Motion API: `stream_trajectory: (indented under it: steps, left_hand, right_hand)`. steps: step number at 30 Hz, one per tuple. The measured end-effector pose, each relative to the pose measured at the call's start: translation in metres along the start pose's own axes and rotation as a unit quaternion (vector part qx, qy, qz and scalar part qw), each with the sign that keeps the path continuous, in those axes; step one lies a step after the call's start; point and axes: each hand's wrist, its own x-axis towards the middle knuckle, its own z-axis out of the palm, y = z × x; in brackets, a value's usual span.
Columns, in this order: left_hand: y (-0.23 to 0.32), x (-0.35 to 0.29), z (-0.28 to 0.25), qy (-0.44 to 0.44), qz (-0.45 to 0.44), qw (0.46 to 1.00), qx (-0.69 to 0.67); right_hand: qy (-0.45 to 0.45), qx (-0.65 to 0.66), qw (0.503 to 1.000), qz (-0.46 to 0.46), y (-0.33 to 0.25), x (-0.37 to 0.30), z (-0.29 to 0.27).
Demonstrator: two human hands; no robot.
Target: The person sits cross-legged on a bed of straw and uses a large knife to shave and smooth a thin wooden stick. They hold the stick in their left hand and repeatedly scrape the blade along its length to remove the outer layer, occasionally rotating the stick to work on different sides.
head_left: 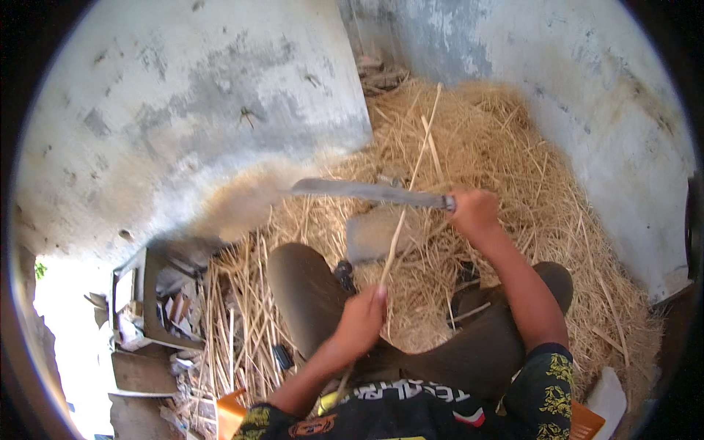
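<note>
My right hand [475, 214] is closed round the handle of a machete [367, 191], whose long grey blade points left. My left hand [361, 320] grips a thin pale bamboo strip [397, 238] near its lower end. The strip slants up and away from me, and the blade crosses it about midway; whether the two touch I cannot tell. Below the blade, between my knees, is a grey block [364, 236] with bits of shavings on it. A second pale strip [431, 147] lies on the shavings beyond the blade.
A deep heap of straw-coloured shavings [506, 161] spreads to the walls. Stained grey walls [220, 88] rise ahead and at right. Several bamboo strips [231, 315] lie by my left knee, along with a small black object [281, 357]. An open box-like frame [150, 293] holding scraps stands farther left.
</note>
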Motion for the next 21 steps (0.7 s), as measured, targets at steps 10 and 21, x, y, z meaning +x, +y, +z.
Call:
stream_trajectory:
  steps: [10, 21]
  left_hand:
    - [0.009, -0.068, -0.016, 0.025, -0.005, 0.997, 0.076]
    - [-0.041, -0.127, -0.063, 0.029, -0.136, 0.959, -0.248]
  right_hand:
    - [0.005, 0.043, 0.999, -0.023, 0.018, 0.003, -0.018]
    - [0.179, 0.707, 0.551, 0.405, 0.138, 0.027, -0.029]
